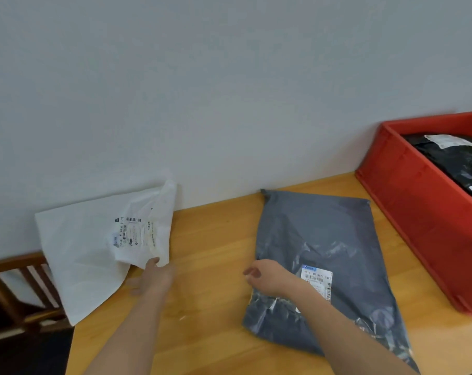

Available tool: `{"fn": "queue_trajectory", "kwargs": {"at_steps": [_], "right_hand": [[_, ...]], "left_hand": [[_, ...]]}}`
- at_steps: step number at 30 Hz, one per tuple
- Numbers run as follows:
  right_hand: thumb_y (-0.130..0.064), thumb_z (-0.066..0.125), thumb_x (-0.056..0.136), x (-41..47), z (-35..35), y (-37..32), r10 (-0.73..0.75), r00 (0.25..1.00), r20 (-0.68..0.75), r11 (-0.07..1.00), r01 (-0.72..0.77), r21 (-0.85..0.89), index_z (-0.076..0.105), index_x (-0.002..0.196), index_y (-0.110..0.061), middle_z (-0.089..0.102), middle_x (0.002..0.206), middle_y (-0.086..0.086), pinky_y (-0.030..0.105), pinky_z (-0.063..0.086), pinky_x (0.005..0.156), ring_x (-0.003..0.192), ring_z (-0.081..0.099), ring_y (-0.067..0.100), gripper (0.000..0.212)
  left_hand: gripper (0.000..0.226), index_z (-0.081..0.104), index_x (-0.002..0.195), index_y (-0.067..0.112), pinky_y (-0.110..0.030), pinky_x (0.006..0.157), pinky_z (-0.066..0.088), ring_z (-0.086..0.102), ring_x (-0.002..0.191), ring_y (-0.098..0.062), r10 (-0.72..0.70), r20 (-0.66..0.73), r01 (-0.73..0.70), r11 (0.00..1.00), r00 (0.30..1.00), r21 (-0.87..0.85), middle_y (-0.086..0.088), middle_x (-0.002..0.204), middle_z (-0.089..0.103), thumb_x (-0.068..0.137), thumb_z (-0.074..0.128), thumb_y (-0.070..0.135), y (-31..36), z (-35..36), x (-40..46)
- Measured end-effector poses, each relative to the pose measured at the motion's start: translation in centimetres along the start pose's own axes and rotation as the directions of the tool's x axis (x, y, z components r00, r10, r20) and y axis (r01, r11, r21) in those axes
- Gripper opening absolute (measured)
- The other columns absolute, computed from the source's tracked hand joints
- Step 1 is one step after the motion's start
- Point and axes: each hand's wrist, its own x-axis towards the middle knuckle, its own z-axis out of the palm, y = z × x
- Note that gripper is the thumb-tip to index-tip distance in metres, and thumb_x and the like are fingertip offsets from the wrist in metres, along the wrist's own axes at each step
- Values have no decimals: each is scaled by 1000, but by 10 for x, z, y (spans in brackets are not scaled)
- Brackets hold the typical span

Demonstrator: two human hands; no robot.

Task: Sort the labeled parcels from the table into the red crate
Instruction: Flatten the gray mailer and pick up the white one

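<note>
Head view: wooden table [216, 234] against grey wall [202, 90]; left hand [153, 277] pinches white parcel [94, 247], right hand [267, 277] clenched.

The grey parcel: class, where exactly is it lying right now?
In the head view the grey parcel lies flat on the wooden table, right of centre, between the white parcel and the red crate, under the right hand.
</note>
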Motion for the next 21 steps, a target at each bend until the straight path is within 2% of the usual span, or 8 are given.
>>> {"fn": "queue_trajectory", "kwargs": {"at_steps": [2, 5, 8, 10, 13, 17, 21], "right_hand": [[-26, 45, 99, 1, 4, -1, 11, 1000, 16, 1000, -11, -8, 58, 129, -16, 58, 126, 2, 19, 42, 81, 104, 55, 13, 34], [-26, 47, 99, 0, 2, 1, 41, 999, 12, 999, -41, -14, 57, 131, -15, 56, 130, 3, 20, 43, 84, 112, 57, 16, 35], [-27, 46, 99, 0, -4, 3, 63, 998, -4, 998, -64, -5, 57, 131, -16, 56, 132, 3, 20, 43, 85, 113, 57, 16, 35], [-25, 45, 100, -2, -8, 3, 70, 998, -12, 998, -70, -6, 56, 132, -16, 56, 133, 2, 21, 42, 86, 116, 55, 16, 35], [-26, 46, 99, -5, -13, 6, 85, 996, -27, 996, -84, 6, 57, 130, -17, 58, 131, 1, 20, 41, 84, 114, 56, 15, 34], [-29, 48, 99, -8, -23, 8, 90, 995, -40, 996, -90, 1, 58, 128, -17, 59, 130, 0, 21, 43, 88, 115, 56, 15, 33], [-35, 46, 100, -2, -27, 11, 92, 991, -95, 994, -85, 74, 54, 132, -18, 57, 133, 0, 24, 41, 96, 119, 53, 15, 37]], "left_hand": [[53, 42, 145, 13, -44, 109, 37, 39, 132, -35, -12, 106, 16, 999, 994, -33, -12, 150, 37, 94, 53, 21, -7, -1, 9], [53, 35, 147, 1, -40, 110, 32, 37, 136, -32, -47, 184, 60, 996, 982, -66, -13, 152, 36, 98, 49, 16, -7, 4, 10], [60, 26, 152, 5, -42, 115, 27, 29, 142, -30, -50, 215, 81, 988, 975, -135, -10, 157, 27, 98, 49, 18, -5, 8, 9], [58, 30, 149, 4, -43, 114, 30, 33, 139, -31, -64, 213, 106, 976, 975, -192, -11, 154, 33, 97, 52, 18, -2, 11, 12], [52, 42, 140, 0, -39, 104, 35, 43, 126, -29, -60, 230, 117, 963, 971, -241, -12, 141, 45, 94, 56, 20, 12, 19, 10], [43, 50, 130, -3, -38, 101, 37, 48, 122, -30, -11, 252, 82, 958, 968, -275, -15, 130, 53, 92, 57, 17, 32, 35, -5], [13, 59, 100, 4, -35, 90, 44, 58, 109, -29, 59, 284, 22, 962, 957, -274, -14, 114, 62, 88, 58, 10, 41, 51, -24]]}}
